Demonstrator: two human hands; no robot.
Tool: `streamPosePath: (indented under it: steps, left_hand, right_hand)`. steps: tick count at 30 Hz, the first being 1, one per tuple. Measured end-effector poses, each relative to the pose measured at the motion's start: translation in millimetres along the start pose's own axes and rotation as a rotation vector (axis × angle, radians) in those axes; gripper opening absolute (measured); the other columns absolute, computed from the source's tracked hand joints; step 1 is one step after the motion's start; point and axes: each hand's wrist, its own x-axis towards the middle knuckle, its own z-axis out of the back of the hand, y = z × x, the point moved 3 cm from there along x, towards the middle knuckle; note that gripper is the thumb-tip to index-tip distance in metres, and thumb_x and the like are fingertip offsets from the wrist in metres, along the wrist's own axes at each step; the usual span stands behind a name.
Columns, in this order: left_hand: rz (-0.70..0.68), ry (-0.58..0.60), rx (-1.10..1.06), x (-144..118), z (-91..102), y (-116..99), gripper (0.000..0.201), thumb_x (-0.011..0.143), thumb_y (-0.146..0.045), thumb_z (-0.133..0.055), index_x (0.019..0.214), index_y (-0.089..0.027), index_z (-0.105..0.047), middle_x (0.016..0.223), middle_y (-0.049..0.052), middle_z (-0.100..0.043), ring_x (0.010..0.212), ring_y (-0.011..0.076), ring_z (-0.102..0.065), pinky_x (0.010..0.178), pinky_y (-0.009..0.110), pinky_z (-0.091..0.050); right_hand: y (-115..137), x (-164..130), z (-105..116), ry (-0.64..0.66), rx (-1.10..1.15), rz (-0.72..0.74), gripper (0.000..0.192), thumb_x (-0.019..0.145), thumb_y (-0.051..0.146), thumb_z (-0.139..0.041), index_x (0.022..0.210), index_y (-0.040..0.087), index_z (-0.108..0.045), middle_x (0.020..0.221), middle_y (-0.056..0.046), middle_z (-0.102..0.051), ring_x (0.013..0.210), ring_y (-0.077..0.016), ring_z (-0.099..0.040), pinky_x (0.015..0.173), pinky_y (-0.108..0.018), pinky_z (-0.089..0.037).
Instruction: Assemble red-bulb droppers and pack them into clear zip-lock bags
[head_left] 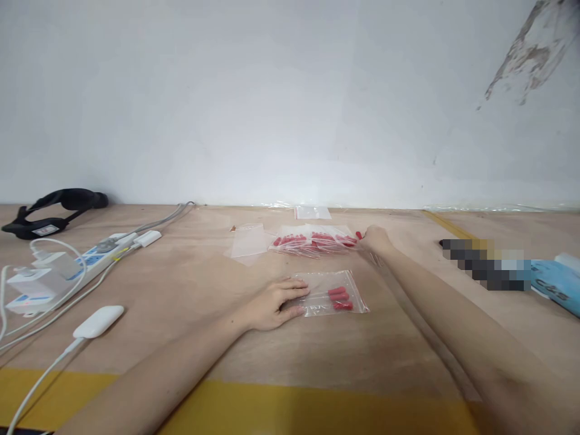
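My left hand lies flat with its fingers stretched over the left end of a clear zip bag. Inside that bag, towards its right end, are three small red cylindrical pieces. Farther back, my right hand has its fingers bent together, with a small red cylindrical piece at their tips. The fingertips themselves are partly hidden. Just left of it lie clear bags with several more red pieces in or on them; I cannot tell which.
Flat translucent bags lie at the left of the pile, another bag by the wall. On the left are a power strip with cables, a white case and a black headset-like strap. A blue packet is far right.
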Motion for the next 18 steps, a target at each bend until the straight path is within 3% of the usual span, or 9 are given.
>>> streamPosePath:
  steps: [4,8,11,15,18]
  left_hand:
    - [0.0,-0.002,-0.002,0,0.2,0,0.043,0.086,-0.036,-0.045,0.126,-0.02,-0.044,0.129,0.008,-0.046,0.119,0.0194,-0.041,0.104,0.038,-0.026]
    - [-0.004,-0.007,-0.008,0,0.7,0,0.042,0.086,-0.035,-0.046,0.126,-0.021,-0.044,0.129,0.008,-0.046,0.119,0.0196,-0.041,0.103,0.039,-0.027]
    - [-0.005,-0.008,-0.013,0,1.0,0,0.041,0.086,-0.035,-0.045,0.125,-0.021,-0.045,0.129,0.008,-0.045,0.12,0.0198,-0.041,0.104,0.039,-0.027]
    - [-0.002,-0.006,-0.032,0,1.0,0,0.04,0.086,-0.035,-0.046,0.124,-0.024,-0.046,0.13,0.007,-0.046,0.12,0.0201,-0.041,0.104,0.04,-0.027]
    - [0.01,0.002,-0.034,1,0.7,0,0.04,0.086,-0.035,-0.046,0.124,-0.024,-0.047,0.13,0.006,-0.045,0.12,0.0199,-0.041,0.103,0.04,-0.027]
  right_hand:
    - [-6,-17,21,-0.017,0.145,0.044,0.02,0.075,0.021,-0.048,0.086,0.012,-0.062,0.081,-0.013,-0.065,0.075,-0.0194,-0.06,0.059,-0.024,-0.04]
    - [-19,-53,23,0.048,0.827,0.153,0.021,0.076,0.034,-0.049,0.084,0.016,-0.056,0.068,-0.002,-0.06,0.056,-0.0101,-0.053,0.051,-0.021,-0.04]
    - [-31,-80,11,-0.004,1.188,0.133,0.029,0.067,0.038,-0.061,0.084,0.018,-0.05,0.064,0.002,-0.055,0.052,-0.0082,-0.052,0.049,-0.02,-0.042]
    - [-34,-106,-6,-0.059,1.346,-0.032,0.056,0.055,0.032,-0.072,0.097,0.024,-0.035,0.061,0.008,-0.053,0.049,-0.0104,-0.056,0.049,-0.024,-0.049]
    - [-26,-116,-13,-0.017,1.429,-0.076,0.056,0.055,0.03,-0.072,0.096,0.025,-0.034,0.061,0.009,-0.053,0.052,-0.0115,-0.059,0.053,-0.026,-0.052]
